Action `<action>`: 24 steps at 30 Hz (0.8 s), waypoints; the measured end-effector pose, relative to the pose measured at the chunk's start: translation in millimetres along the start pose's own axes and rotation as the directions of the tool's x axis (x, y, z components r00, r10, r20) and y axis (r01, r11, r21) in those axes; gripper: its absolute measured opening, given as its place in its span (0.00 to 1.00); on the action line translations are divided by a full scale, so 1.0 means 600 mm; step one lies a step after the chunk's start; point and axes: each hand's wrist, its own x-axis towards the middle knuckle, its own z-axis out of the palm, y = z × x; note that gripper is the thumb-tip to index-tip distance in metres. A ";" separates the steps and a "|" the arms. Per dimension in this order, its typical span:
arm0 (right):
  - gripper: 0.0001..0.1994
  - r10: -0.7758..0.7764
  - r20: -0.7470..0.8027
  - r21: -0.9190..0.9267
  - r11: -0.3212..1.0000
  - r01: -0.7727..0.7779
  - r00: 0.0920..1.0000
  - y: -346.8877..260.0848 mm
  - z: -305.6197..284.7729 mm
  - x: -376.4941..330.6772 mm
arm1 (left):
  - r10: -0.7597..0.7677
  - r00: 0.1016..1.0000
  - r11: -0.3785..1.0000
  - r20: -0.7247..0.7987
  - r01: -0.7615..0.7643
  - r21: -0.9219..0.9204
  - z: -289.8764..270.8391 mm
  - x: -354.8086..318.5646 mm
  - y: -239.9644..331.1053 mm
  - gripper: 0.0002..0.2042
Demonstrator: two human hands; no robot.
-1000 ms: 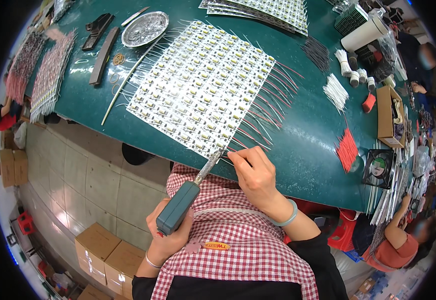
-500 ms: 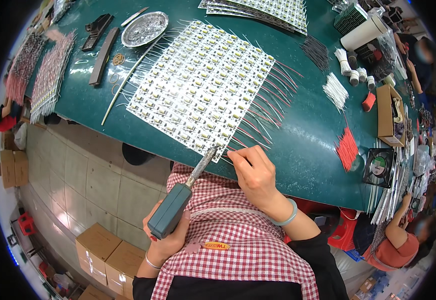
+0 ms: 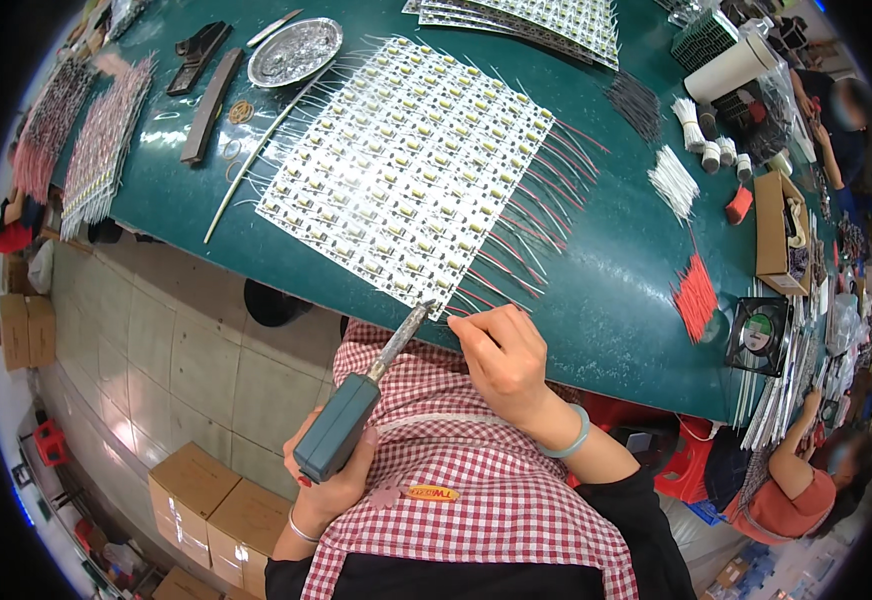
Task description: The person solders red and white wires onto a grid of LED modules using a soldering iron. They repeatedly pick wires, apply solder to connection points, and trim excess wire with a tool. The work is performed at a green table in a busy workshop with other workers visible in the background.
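My left hand [image 3: 341, 478] grips the teal handle of a soldering iron [image 3: 356, 408], whose metal tip touches the near corner of a large white panel of small circuit boards [image 3: 406, 170] on the green table [image 3: 616, 300]. My right hand [image 3: 501, 360] pinches a thin wire right beside the iron's tip at that same corner. Red and white wire leads [image 3: 526, 215] fan out from the panel's right edge.
A round metal dish [image 3: 294, 52], dark bars and a thin rod lie at the far left. Loose red wires [image 3: 696, 295], white wire bundles [image 3: 674, 180], a small fan [image 3: 758, 335] and a cardboard box [image 3: 781, 225] sit right. Another person [image 3: 806, 480] sits lower right. Cardboard boxes [image 3: 206, 505] stand on the floor.
The soldering iron's tip has shifted slightly along the panel's near corner, and my left hand moved a little. My right hand stays pinched at the same spot.
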 end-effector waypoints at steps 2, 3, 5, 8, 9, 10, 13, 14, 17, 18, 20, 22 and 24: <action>0.14 -0.002 0.010 -0.009 1.000 0.002 1.000 0.000 0.000 0.000 | 0.028 1.000 0.999 0.001 -0.028 0.029 0.000 0.001 0.002 0.10; 0.14 -0.003 0.014 -0.014 1.000 0.003 1.000 0.000 0.000 0.000 | 0.043 0.999 0.998 0.002 -0.043 0.044 -0.001 0.001 0.003 0.10; 0.14 -0.007 0.021 -0.021 1.000 0.008 1.000 0.000 0.000 0.001 | 0.035 0.999 0.999 0.009 -0.035 0.030 0.000 0.001 0.003 0.10; 0.14 -0.011 0.022 -0.027 1.000 0.012 1.000 0.000 0.001 0.000 | 0.009 1.000 1.000 0.019 -0.009 0.016 0.000 -0.001 0.002 0.09; 0.14 -0.012 0.021 -0.028 1.000 0.012 1.000 0.001 0.002 0.000 | -0.002 1.000 1.000 0.022 0.001 0.013 0.000 -0.002 0.001 0.09; 0.14 -0.012 0.021 -0.029 1.000 0.012 1.000 0.001 0.002 0.000 | 0.013 0.999 1.000 0.029 -0.014 0.025 -0.001 -0.001 0.002 0.09; 0.14 -0.012 0.023 -0.032 0.999 0.013 1.000 0.000 0.002 0.000 | 0.056 0.997 0.997 0.044 -0.058 0.056 0.000 0.002 0.002 0.08; 0.14 -0.014 0.024 -0.032 0.999 0.015 1.000 0.000 0.002 0.000 | 0.070 0.997 0.995 0.044 -0.072 0.063 0.000 0.002 0.001 0.08; 0.13 -0.017 0.032 -0.040 0.999 0.019 0.999 0.001 0.002 0.000 | 0.074 0.996 0.995 0.045 -0.076 0.068 0.002 0.002 0.000 0.07; 0.13 -0.018 0.036 -0.043 0.999 0.020 0.999 0.001 0.001 -0.001 | 0.069 0.997 0.995 0.044 -0.072 0.066 0.002 0.002 0.001 0.07; 0.13 -0.018 0.036 -0.048 0.999 0.019 0.999 0.000 0.001 0.001 | 0.085 0.995 0.993 0.044 -0.088 0.078 0.002 0.003 0.001 0.07; 0.13 -0.018 0.035 -0.053 0.998 0.019 0.999 -0.001 0.001 0.001 | 0.088 0.995 0.992 0.049 -0.092 0.091 0.001 0.002 0.000 0.07; 0.13 -0.018 0.034 -0.059 0.998 0.020 0.999 -0.002 0.001 0.001 | 0.078 0.995 0.991 0.060 -0.084 0.105 -0.001 -0.002 -0.004 0.07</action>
